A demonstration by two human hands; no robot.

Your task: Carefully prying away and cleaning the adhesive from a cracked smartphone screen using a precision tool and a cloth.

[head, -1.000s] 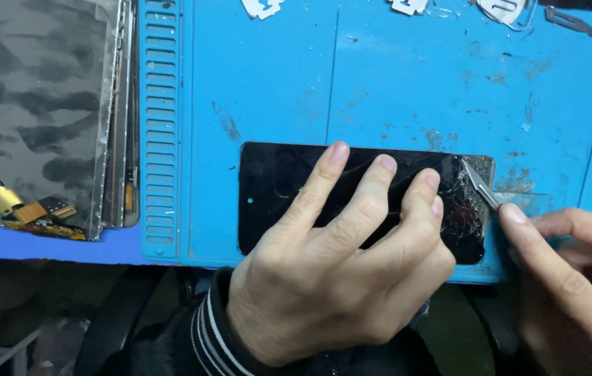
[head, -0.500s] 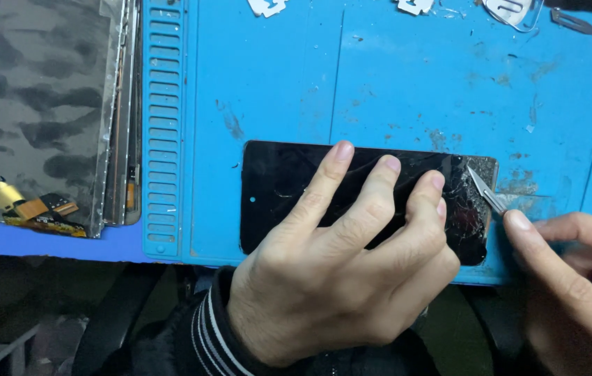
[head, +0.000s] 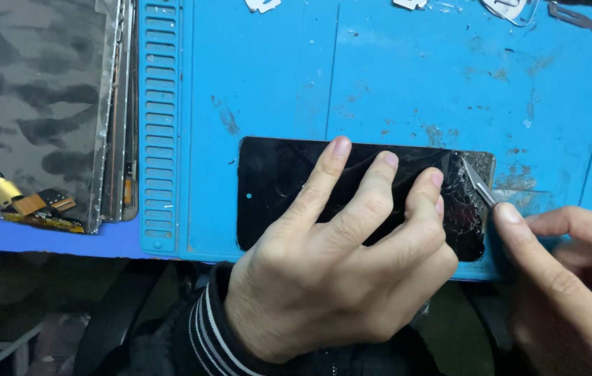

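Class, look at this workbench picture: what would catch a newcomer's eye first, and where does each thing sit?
First, the black rectangular phone screen lying flat on the blue work mat, its right end cracked. The left hand presses spread fingers on its glass, while the right hand holds a thin metal blade at the cracked end. At far left lies a stack of grey display panels.

Phone screen (head: 275,188) on mat (head: 407,76), panel stack (head: 52,104) far left
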